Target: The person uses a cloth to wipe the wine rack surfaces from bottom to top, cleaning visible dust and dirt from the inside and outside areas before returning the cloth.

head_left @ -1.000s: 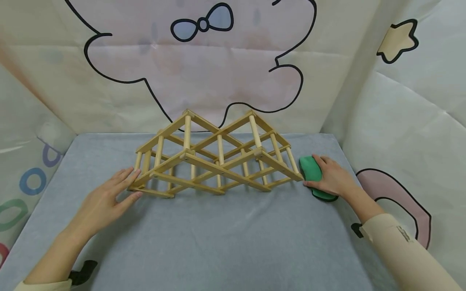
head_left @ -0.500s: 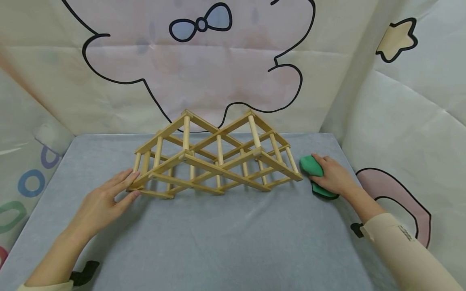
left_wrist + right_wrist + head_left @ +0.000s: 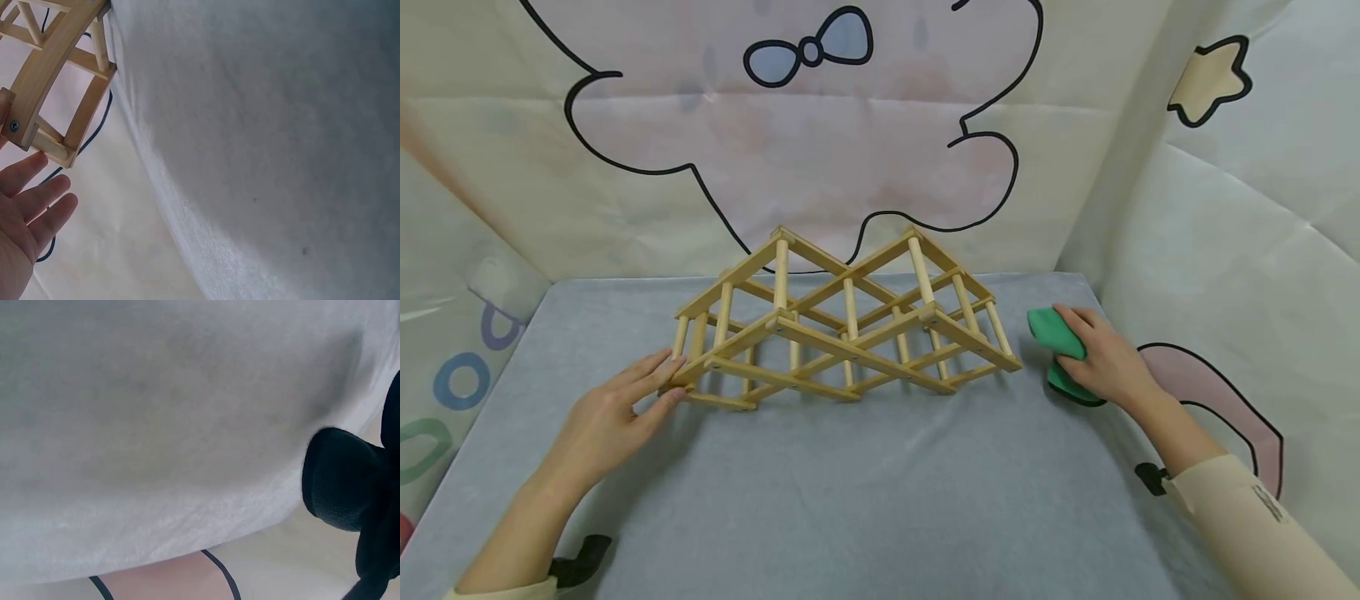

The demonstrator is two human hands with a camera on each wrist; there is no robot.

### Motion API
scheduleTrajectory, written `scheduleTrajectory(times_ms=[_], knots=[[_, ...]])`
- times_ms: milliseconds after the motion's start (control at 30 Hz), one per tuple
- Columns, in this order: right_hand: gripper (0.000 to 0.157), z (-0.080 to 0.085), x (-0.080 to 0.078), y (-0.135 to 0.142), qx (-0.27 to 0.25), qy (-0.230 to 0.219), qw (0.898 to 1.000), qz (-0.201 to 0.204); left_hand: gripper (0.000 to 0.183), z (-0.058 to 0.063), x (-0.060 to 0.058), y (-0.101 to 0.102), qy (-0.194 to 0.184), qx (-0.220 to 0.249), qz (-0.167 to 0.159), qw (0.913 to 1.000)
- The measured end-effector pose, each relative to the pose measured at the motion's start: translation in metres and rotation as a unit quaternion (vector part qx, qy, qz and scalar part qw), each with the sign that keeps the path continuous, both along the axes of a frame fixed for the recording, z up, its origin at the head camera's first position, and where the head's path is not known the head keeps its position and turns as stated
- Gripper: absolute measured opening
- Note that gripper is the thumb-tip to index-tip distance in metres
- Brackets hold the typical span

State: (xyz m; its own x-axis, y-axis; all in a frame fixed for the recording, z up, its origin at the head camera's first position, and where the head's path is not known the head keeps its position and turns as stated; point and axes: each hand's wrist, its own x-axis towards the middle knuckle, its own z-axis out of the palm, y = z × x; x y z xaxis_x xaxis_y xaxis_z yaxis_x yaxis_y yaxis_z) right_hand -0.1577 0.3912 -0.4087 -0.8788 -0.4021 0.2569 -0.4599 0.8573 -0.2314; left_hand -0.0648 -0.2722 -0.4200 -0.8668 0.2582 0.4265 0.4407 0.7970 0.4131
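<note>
A folding wooden wine rack, crossed slats joined by round dowels, stands across the table. At its left end my left hand holds the lower corner between thumb and fingers. In the left wrist view the fingers of that hand extend beside the rack's end. To the right of the rack, my right hand grips a folded green cloth, with part of it sticking out below the hand. The cloth looks dark in the right wrist view, bunched over the table; the hand is out of that view.
A pale blue-grey cloth covers the table. Printed fabric walls enclose it at the back and both sides, close behind the rack. Dark wrist straps show at both wrists.
My right hand has moved with the green cloth to the right and slightly back, away from the rack's right end. The left hand stays at the rack's left corner.
</note>
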Motion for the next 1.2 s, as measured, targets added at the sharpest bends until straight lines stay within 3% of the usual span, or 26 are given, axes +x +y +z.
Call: scheduleTrajectory(times_ms=[300,467,600,767,933,1200], knots=[[0.084,0.006,0.015,0.000,0.012,0.120,0.991,0.050,0.049,0.001,0.002,-0.001,-0.029,0.019,0.011,0.9993],[0.051,0.005,0.023,-0.001,0.025,0.181,0.980,0.080,0.046,0.000,0.002,-0.001,-0.024,0.021,0.016,0.9994],[0.044,0.005,0.029,-0.004,0.026,0.222,0.970,0.099,0.045,0.000,0.002,-0.001,-0.021,0.019,0.020,0.9994],[0.064,0.007,0.037,-0.007,0.044,0.224,0.968,0.108,0.043,0.001,0.002,-0.001,-0.026,0.027,0.022,0.9991],[0.040,0.004,0.044,-0.012,0.059,0.229,0.964,0.125,0.040,0.002,0.003,-0.001,-0.045,0.027,0.029,0.9982],[0.044,-0.007,0.053,-0.015,0.044,0.262,0.948,0.176,0.040,0.004,0.006,-0.001,-0.049,0.031,0.029,0.9979]])
